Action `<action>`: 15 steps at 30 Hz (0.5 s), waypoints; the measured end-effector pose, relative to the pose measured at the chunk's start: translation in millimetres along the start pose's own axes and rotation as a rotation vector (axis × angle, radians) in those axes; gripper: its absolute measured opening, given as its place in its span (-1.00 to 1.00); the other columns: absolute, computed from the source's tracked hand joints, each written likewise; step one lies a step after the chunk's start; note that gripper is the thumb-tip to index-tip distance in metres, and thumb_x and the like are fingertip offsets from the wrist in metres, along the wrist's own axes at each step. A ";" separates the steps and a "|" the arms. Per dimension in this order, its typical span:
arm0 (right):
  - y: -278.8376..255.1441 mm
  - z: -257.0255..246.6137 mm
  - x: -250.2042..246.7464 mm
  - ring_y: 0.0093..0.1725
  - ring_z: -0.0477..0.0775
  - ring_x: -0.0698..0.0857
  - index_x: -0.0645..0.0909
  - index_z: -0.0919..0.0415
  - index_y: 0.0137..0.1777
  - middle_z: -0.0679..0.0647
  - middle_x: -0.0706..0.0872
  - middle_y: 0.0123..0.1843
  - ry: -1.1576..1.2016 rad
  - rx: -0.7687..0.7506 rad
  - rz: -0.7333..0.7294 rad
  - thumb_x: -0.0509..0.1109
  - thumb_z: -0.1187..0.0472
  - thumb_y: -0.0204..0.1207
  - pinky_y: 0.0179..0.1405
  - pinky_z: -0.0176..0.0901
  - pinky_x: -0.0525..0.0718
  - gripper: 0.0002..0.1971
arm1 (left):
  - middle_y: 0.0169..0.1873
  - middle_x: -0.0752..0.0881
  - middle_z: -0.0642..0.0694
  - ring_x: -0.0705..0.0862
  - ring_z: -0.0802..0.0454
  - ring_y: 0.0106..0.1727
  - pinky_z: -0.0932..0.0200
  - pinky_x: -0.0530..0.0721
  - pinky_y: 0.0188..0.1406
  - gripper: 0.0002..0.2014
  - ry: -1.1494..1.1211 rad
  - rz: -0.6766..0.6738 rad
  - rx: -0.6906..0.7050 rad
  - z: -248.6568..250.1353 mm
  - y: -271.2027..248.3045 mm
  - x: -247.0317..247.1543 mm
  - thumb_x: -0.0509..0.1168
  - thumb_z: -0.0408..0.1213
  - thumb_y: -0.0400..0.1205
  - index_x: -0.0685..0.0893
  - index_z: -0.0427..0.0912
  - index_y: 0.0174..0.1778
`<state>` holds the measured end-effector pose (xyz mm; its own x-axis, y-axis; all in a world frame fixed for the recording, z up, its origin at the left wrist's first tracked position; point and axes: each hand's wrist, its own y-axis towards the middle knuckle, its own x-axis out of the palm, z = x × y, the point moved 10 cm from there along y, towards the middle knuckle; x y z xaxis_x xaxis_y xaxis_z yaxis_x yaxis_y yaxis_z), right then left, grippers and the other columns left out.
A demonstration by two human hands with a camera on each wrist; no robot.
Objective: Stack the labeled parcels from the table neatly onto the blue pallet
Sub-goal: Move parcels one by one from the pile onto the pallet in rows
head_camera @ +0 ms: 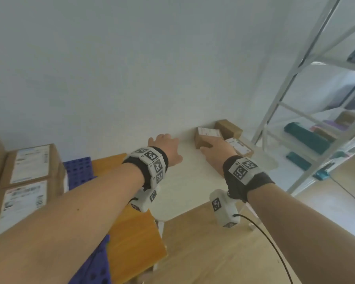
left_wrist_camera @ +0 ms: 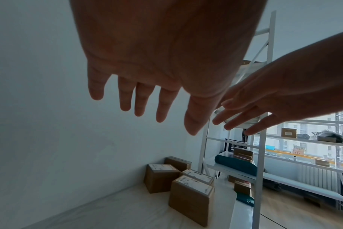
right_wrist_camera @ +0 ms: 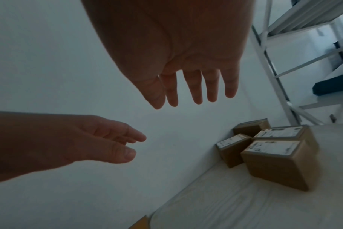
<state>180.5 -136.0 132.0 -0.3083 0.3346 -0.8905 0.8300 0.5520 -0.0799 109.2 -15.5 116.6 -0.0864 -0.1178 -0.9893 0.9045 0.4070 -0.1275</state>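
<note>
You stand at a white table (head_camera: 184, 181) pushed against a pale wall (head_camera: 111, 68), on a wood-plank floor (head_camera: 203, 253). To your right rises a white metal shelving rack (head_camera: 291, 78) holding teal packages and small cartons. At your left, the blue pallet (head_camera: 79, 171) sits low beside an orange board (head_camera: 131, 242).

Four parcels cluster in the table's far right corner: three carry white labels on top, and one plain brown box (left_wrist_camera: 177, 162) stands at the back against the wall. The nearest labelled parcel (left_wrist_camera: 190, 199) sits by the table's right edge, a second labelled parcel (left_wrist_camera: 159, 178) behind it to the left, and a third labelled parcel (left_wrist_camera: 197, 175) between them and the rack. Two larger labelled cartons (head_camera: 27, 175) are already stacked on the pallet.

Your left hand (head_camera: 166, 147) and right hand (head_camera: 218, 149) both reach over the table with fingers spread and straight, holding nothing, short of the parcels.
</note>
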 end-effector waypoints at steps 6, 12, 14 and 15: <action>31.0 103.4 -32.0 0.59 0.13 0.31 0.31 0.01 0.58 0.07 0.33 0.62 -0.029 0.031 -0.021 0.11 0.09 0.68 0.52 -0.09 0.27 -0.54 | 0.55 0.30 -0.12 0.26 -0.14 0.55 -0.14 0.26 0.50 -0.44 -0.003 -0.004 0.046 98.8 48.5 13.4 0.16 0.00 0.63 0.29 -0.01 0.57; 61.5 168.4 -34.8 0.57 0.15 0.35 0.31 0.00 0.58 0.07 0.35 0.62 -0.017 0.053 -0.080 0.12 0.11 0.67 0.49 -0.08 0.32 -0.53 | 0.56 0.30 -0.11 0.29 -0.15 0.55 -0.13 0.29 0.48 -0.49 0.006 -0.045 0.051 151.6 90.7 33.9 0.11 -0.09 0.67 0.30 -0.02 0.57; 76.3 183.8 -34.6 0.55 0.15 0.39 0.33 -0.01 0.57 0.08 0.38 0.60 0.002 0.064 -0.085 0.13 0.11 0.65 0.46 -0.07 0.38 -0.53 | 0.55 0.32 -0.11 0.31 -0.16 0.53 -0.12 0.30 0.47 -0.51 0.002 -0.050 0.050 157.8 109.6 39.0 0.09 -0.13 0.67 0.31 -0.01 0.56; 84.2 191.8 -35.2 0.53 0.16 0.41 0.34 -0.02 0.56 0.08 0.38 0.60 0.011 0.074 -0.084 0.13 0.12 0.64 0.44 -0.07 0.40 -0.53 | 0.55 0.32 -0.11 0.31 -0.16 0.53 -0.12 0.31 0.47 -0.51 0.006 -0.058 0.043 159.0 119.5 41.6 0.08 -0.14 0.67 0.31 -0.01 0.56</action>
<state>350.4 -247.8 70.7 -0.3827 0.2978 -0.8746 0.8331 0.5205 -0.1873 280.1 -115.8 71.5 -0.1416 -0.1344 -0.9808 0.9148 0.3607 -0.1815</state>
